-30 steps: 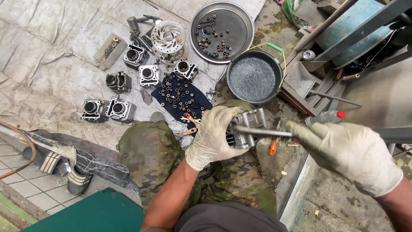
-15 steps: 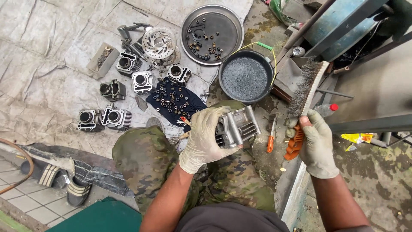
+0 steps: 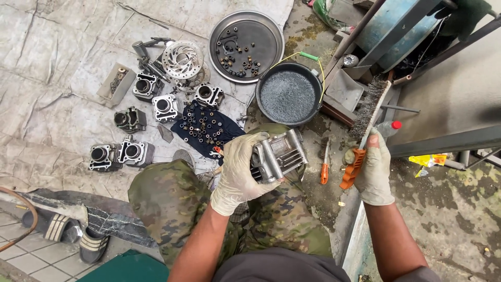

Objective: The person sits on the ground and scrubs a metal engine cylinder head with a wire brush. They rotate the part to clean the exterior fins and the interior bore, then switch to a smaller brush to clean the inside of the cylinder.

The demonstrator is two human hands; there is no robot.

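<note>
My left hand [image 3: 237, 172], in a pale glove, grips a finned grey engine cylinder [image 3: 282, 154] above my camouflage-trousered knees. My gloved right hand [image 3: 373, 169] holds a wire brush [image 3: 368, 112] by its orange handle, bristles pointing up and away, off to the right of the cylinder and not touching it. A black pan of grey liquid [image 3: 288, 95] sits just beyond the cylinder.
Several more engine cylinders [image 3: 122, 154] and a brake disc [image 3: 181, 59] lie on the grey tarp. A round metal tray [image 3: 245, 46] and a dark cloth [image 3: 206, 128] hold small parts. An orange-handled tool [image 3: 324, 169] lies on the ground. Sandals [image 3: 73, 235] rest at lower left.
My right hand lifted the wire brush off the cylinder and swung it out to the right, bristles now upright. My left hand still holds the cylinder, turned slightly.
</note>
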